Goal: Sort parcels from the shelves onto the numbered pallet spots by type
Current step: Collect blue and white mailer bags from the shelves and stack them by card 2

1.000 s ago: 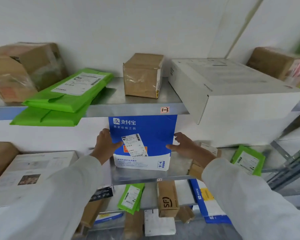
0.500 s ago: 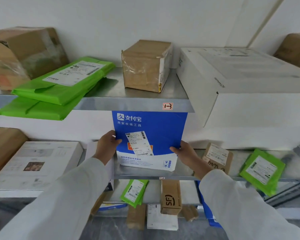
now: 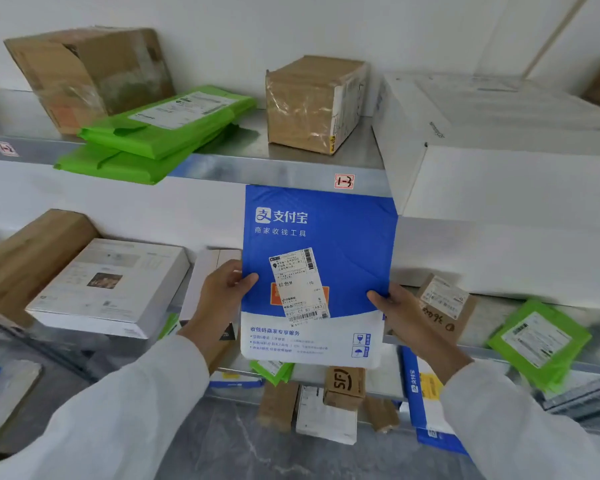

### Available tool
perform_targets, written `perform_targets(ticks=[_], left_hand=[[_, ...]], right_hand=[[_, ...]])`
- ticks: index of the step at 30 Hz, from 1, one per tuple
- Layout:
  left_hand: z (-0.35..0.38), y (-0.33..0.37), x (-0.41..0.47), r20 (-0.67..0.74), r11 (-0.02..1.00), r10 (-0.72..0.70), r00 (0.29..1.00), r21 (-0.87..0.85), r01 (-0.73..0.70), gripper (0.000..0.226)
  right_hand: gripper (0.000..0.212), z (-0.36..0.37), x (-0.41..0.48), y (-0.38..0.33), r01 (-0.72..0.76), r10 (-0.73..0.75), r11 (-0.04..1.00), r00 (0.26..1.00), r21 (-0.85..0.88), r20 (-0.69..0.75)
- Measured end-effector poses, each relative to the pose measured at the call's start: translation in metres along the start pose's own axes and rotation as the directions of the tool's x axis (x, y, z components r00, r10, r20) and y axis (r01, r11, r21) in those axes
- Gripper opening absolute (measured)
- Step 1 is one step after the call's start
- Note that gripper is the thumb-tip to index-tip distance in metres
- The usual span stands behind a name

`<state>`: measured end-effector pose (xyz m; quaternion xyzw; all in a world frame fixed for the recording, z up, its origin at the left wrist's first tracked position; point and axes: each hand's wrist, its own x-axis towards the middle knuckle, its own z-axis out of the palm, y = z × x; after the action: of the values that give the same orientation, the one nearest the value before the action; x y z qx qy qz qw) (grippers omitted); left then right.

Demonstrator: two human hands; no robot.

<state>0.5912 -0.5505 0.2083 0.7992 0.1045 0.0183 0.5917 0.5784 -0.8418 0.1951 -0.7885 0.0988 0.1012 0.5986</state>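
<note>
Person holds blue mailer (image 3: pixel 317 237) upright w/ both hands: left hand (image 3: pixel 222 299) and right hand (image 3: pixel 402 317) pinch its lower side edges, just below shelf label (image 3: pixel 344 181).

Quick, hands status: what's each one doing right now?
Left hand: grips the left edge of the blue mailer.
Right hand: grips the mailer's right edge.

Left hand (image 3: pixel 222 299), right hand (image 3: pixel 406 317) pinch mailer (image 3: pixel 340 233) sides.
</note>
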Motion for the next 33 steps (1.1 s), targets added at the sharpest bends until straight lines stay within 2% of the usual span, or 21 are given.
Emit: perform_targets(ticks=[5, 12, 15, 17, 21, 25, 29, 33], left_hand=[[-0.008, 0.003, -0.052, -0.018, 0.995, -0.008, 1.000, -0.098, 0.006, 0.011], [-0.030, 0.026, -0.113, -0.040, 0.965, -0.002, 0.999, -0.263, -0.008, 0.007], [-0.053, 0.022, -0.141, -0.026, 0.934, -0.024, 0.999, -0.357, 0.013, 0.024], [-0.070, 0.016, -0.164, -0.006, 0.916, -0.037, 0.999, -0.400, 0.031, 0.027], [-0.104, -0.006, -0.220, -0.063, 0.896, -0.109, 0.992, -0.439, 0.071, 0.018], [-0.138, -0.036, -0.283, -0.141, 0.855, -0.216, 0.966, -0.505, 0.117, 0.020], [-0.177, -0.054, -0.341, -0.265, 0.830, -0.267, 0.927, -0.551, 0.081, 0.017], [-0.222, -0.067, -0.396, -0.392, 0.832, -0.296, 0.871, -0.554, 0.034, 0.022]], right_hand=[[0.012, 0.006, -0.030, 0.005, 0.032, -0.025, 0.990, 0.998, 0.137, -0.052], [0.023, 0.007, -0.083, -0.008, 0.020, -0.020, 0.985, 1.000, 0.169, 0.002], [0.023, 0.018, -0.118, -0.016, 0.053, -0.044, 0.965, 0.998, 0.257, -0.043], [0.026, 0.029, -0.144, -0.017, 0.068, -0.056, 0.954, 0.997, 0.291, -0.051], [0.029, 0.059, -0.199, -0.018, 0.031, -0.023, 0.958, 0.999, 0.284, -0.030], [0.024, 0.098, -0.252, -0.026, 0.088, -0.082, 0.980, 0.996, 0.176, -0.038], [0.020, 0.141, -0.290, -0.034, 0.119, -0.127, 0.986, 0.990, 0.114, 0.063], [0.020, 0.194, -0.313, -0.044, 0.140, -0.155, 0.987, 0.959, 0.077, 0.239]])
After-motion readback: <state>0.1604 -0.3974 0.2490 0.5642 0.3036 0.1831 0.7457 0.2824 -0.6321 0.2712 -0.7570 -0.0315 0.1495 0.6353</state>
